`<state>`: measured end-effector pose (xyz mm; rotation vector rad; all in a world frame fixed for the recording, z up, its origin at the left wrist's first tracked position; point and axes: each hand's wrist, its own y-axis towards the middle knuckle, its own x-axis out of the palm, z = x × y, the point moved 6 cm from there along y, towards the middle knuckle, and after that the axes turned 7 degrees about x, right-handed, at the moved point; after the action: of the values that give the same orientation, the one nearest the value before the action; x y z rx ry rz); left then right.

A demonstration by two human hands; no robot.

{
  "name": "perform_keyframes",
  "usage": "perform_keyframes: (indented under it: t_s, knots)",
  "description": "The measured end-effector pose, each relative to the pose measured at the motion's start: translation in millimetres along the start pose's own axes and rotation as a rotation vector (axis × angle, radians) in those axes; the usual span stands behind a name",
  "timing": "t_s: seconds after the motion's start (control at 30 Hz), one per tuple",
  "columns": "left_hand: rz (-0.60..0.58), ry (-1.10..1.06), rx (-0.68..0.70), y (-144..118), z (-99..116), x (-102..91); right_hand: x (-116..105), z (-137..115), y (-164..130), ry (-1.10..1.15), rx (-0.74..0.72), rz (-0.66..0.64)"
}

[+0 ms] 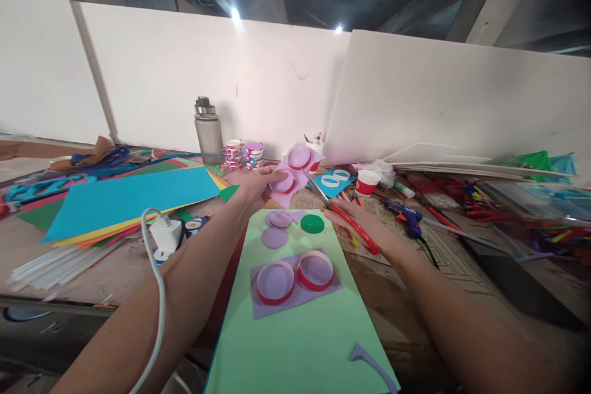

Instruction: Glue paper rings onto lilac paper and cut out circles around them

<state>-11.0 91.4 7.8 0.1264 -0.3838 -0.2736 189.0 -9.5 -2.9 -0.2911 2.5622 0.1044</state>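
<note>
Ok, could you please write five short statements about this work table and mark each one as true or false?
1. The right hand holds scissors with red handles. True.
2. The left hand holds a purple piece with two rings on it. True.
3. The purple sheet on the light green paper carries three rings. False: the purple sheet carries two.
4. A dark green disc lies on the light green paper. True.
5. The water bottle lies on its side. False: the water bottle stands upright.
</note>
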Motion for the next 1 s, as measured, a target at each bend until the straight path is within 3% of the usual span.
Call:
perform_keyframes:
  t_s: [0.57, 0.77, 1.0]
  knots:
    - [-0.084, 0.023, -0.048, -4.3, -4.7, 8.0, 8.4, -2.6, -3.9, 0.127, 0.064, -0.061]
    - [-0.064, 0.051, -0.06, -5.6, -1.4, 7.0, 14.0, 6.2, -4.2, 0.206, 0.181, -0.074]
    - [-0.121, 0.101, -0.089, -5.3, -5.4, 6.2, 6.7, -4.1, -6.6, 0.063, 0.061, -0.044]
